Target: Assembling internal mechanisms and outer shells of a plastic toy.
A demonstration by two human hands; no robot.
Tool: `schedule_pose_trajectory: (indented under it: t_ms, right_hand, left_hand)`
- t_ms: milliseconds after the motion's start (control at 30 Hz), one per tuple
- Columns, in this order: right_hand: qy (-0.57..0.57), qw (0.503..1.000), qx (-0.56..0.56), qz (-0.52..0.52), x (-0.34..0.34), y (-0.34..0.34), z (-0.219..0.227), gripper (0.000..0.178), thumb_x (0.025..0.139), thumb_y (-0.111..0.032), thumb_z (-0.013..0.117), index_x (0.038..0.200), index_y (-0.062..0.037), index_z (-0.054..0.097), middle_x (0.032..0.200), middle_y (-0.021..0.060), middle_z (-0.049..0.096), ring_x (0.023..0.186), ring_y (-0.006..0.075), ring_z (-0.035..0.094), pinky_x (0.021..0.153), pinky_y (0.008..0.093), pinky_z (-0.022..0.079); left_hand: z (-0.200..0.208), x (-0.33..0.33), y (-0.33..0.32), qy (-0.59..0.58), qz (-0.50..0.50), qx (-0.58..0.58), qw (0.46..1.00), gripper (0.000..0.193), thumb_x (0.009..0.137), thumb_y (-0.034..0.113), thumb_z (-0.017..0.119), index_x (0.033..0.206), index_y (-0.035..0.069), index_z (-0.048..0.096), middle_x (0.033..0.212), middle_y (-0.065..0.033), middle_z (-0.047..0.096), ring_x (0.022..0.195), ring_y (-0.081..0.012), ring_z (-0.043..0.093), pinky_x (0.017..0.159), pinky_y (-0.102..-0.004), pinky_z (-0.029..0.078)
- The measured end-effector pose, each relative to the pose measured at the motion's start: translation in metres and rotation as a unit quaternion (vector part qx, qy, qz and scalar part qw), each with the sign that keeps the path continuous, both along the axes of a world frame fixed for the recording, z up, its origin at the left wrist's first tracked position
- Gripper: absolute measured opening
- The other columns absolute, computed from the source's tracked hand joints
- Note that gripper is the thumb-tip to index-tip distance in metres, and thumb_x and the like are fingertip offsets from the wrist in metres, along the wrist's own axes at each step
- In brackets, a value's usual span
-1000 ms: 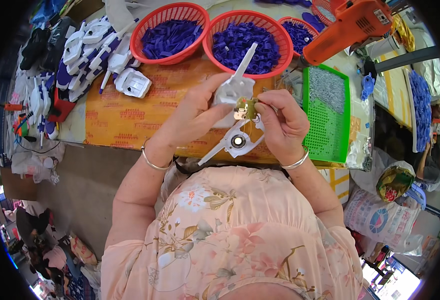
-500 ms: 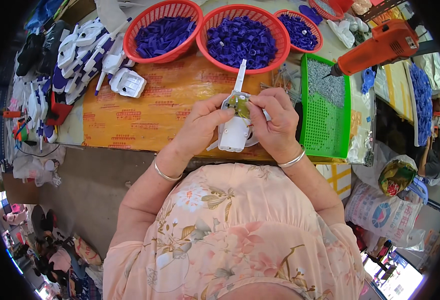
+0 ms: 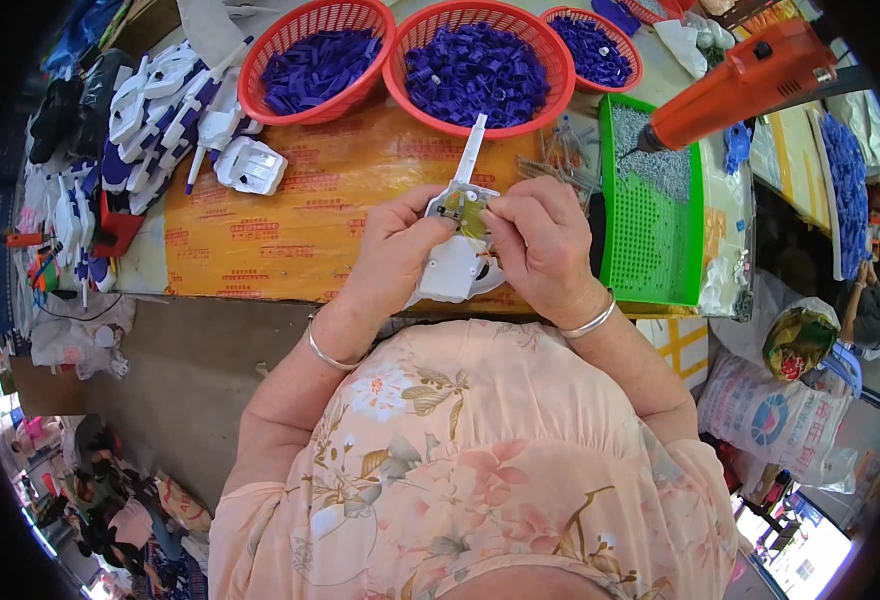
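Observation:
A long white plastic housing [image 3: 450, 272] with a narrow upward-pointing stem lies between my hands, above the near edge of the table. Inside its wider middle sits a yellow-green circuit board [image 3: 473, 214] with small dark parts and thin wires beside it. My left hand [image 3: 392, 250] is closed on the housing's left side, its thumb over the board's left edge. With thumb and finger pinched, my right hand [image 3: 542, 242] is at the board's right edge. The fingertips hide exactly what that pinch holds. Part of a white curved piece shows under my right hand.
Red baskets of purple plastic parts [image 3: 475, 75] line the back. At right stands a green tray [image 3: 695, 230] of small screws, with an orange power screwdriver [image 3: 740, 90] above it. White-and-purple housings [image 3: 160, 120] are piled at left, near a loose white shell [image 3: 251, 165].
The housing has tilted slightly, its lower end shifting left. Both hands keep their places on the housing and the board. The whole view has shifted a little.

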State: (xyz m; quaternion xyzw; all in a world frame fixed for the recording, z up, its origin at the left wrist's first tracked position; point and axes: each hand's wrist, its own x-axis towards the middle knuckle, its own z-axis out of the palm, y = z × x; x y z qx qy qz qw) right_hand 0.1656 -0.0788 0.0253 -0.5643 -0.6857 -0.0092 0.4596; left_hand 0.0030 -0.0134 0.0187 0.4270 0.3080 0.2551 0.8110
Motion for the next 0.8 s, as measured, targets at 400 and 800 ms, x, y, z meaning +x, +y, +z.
schedule_pose_trajectory:
  t_ms: [400, 800]
  right_hand:
    - [0.057, 0.998, -0.028, 0.004, -0.004, 0.002, -0.008, 0.017, 0.070, 0.001, 0.067, 0.082, -0.0038, 0.056, 0.077, 0.0089, 0.051, 0.068, 0.0270, 0.054, 0.059, 0.0363, 0.043]
    - [0.088, 0.994, -0.061, 0.012, -0.001, 0.004, -0.010, 0.015, 0.073, 0.001, 0.066, 0.082, -0.0036, 0.056, 0.078, 0.0106, 0.051, 0.066, 0.0288, 0.056, 0.056, 0.0355, 0.046]
  left_hand:
    - [0.001, 0.002, -0.001, -0.063, -0.005, -0.066, 0.996, 0.039, 0.080, -0.003, 0.042, 0.117, -0.007, 0.052, 0.101, -0.0090, 0.062, 0.087, -0.0129, 0.062, 0.078, -0.0268, 0.051]
    - [0.003, -0.005, 0.009, -0.068, -0.033, -0.131, 0.989, 0.046, 0.078, -0.001, 0.039, 0.122, -0.011, 0.047, 0.107, -0.0135, 0.061, 0.095, -0.0192, 0.062, 0.086, -0.0312, 0.050]
